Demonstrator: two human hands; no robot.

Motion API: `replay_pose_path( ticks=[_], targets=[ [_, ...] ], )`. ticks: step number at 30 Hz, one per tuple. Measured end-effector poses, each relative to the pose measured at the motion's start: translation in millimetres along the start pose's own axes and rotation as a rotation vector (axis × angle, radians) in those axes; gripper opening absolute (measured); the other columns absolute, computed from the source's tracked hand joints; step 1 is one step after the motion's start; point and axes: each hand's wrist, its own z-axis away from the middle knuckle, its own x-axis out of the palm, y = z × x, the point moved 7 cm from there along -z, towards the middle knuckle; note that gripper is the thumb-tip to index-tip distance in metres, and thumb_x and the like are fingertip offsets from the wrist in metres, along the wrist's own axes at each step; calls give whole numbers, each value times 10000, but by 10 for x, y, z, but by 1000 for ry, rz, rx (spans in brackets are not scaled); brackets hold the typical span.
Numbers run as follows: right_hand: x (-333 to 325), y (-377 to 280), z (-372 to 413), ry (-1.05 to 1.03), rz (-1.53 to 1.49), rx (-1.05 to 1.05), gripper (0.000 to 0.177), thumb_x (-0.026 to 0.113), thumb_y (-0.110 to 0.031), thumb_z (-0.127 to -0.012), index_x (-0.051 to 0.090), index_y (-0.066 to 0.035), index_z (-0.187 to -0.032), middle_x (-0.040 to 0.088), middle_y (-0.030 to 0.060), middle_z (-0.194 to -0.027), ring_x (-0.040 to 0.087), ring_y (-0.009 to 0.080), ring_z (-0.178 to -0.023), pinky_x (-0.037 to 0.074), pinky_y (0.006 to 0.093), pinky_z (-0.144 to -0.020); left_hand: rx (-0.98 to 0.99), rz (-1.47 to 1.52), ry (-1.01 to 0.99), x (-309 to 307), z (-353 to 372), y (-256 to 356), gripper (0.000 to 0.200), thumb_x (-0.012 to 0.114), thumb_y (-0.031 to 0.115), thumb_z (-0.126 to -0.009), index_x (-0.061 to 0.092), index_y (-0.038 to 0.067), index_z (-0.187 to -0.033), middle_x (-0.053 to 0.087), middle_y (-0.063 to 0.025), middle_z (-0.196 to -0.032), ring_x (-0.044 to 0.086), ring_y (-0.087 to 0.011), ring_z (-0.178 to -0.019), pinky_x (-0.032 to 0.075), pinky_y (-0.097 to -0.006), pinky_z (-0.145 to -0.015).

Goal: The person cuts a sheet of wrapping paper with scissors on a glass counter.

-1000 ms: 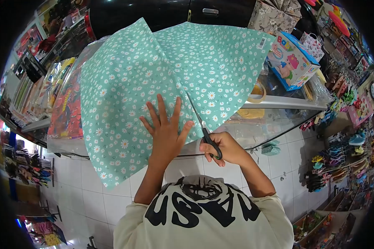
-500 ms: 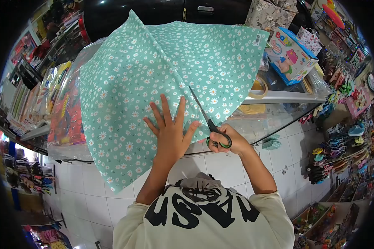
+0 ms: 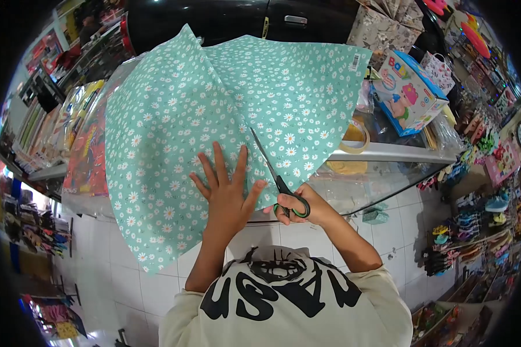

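Note:
A large sheet of mint-green wrapping paper (image 3: 162,121) printed with white daisies spreads over the glass counter, its lower left corner hanging past the front edge. A raised crease runs from its top left peak toward the middle. My left hand (image 3: 223,199) lies flat on the paper with fingers spread. Just to its right, my right hand (image 3: 307,209) grips the black and green handles of a pair of scissors (image 3: 279,182). The blades point up and left over the paper, close to the crease, and look nearly closed.
A baby toy box (image 3: 411,95) and a tape roll (image 3: 356,137) sit on the counter's right. Plastic-wrapped packets (image 3: 87,153) lie at the left. A patterned paper bag (image 3: 382,34) stands behind. A green scrap (image 3: 376,215) lies on the tiled floor.
Both hands, the scissors and the near part of the paper have shifted a little left. The whole view has also moved slightly, with the surroundings lower in it.

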Motion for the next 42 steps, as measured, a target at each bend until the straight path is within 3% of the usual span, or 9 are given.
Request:
replay_pose_path(
  ticks=[2,4,7,9,12,23,29,32,42],
  targets=[
    [18,46,-43,7,-41,-78,475,585,-354,-864,463,5,-1150,538,89,-550,483,107,-435,520,305,-644,-4,-13,22,-23,-13,5,620,430,533,-886,353,172,-1383,84,-211,-1483,-23,-464,-1350,-94,-665,-980],
    [17,134,-81,3,-165,-85,399,629,-347,-836,535,16,-971,586,120,-602,470,85,-408,366,245,-438,-27,-76,-1,-113,-21,24,586,420,511,-899,368,171,-1372,149,-190,-1470,23,-433,-1357,-83,-651,-995],
    [-25,131,-115,11,-184,-87,386,664,-341,-814,565,29,-865,616,133,-656,494,89,-425,319,222,-359,-104,-124,-44,-267,-107,26,535,393,471,-922,383,163,-1360,231,-161,-1446,82,-396,-1360,-57,-638,-1013],
    [-16,81,-111,30,-126,-85,396,672,-341,-811,556,32,-873,620,128,-680,517,99,-452,343,226,-379,-183,-134,-88,-392,-206,52,496,339,418,-953,335,179,-1387,262,-128,-1441,109,-341,-1369,-52,-589,-1048],
    [15,-105,-95,76,-1,-138,428,674,-358,-810,533,29,-925,621,115,-702,531,106,-470,360,227,-397,-58,-229,111,-334,-297,52,516,330,424,-953,298,182,-1407,227,-123,-1464,76,-348,-1377,-53,-594,-1048],
    [-63,-166,-121,1,113,-64,711,640,-534,-781,417,0,-1194,528,27,-560,477,74,-396,301,203,-324,-102,-243,20,-129,-209,-43,530,346,460,-939,284,238,-1416,144,-103,-1502,24,-377,-1378,-41,-636,-1030],
    [-41,-168,-161,-1,91,-55,685,633,-430,-831,339,22,-1253,417,-1,-553,517,119,-442,359,225,-363,-110,-227,14,-146,-199,-44,530,342,468,-938,300,231,-1410,154,-103,-1499,21,-376,-1379,-47,-632,-1030],
    [-77,-186,-150,31,176,-27,740,663,-524,-765,415,-6,-1230,525,33,-600,521,83,-441,317,201,-329,-112,-216,12,-136,-201,-48,530,341,468,-938,305,227,-1408,150,-103,-1500,15,-378,-1379,-58,-632,-1028],
    [-32,-306,-119,62,171,-52,645,662,-402,-809,396,-10,-1246,494,17,-585,516,93,-440,312,208,-330,-75,-196,62,-141,-201,-44,514,345,468,-938,346,223,-1390,196,-137,-1479,46,-410,-1368,-30,-673,-1003]
  ],
)
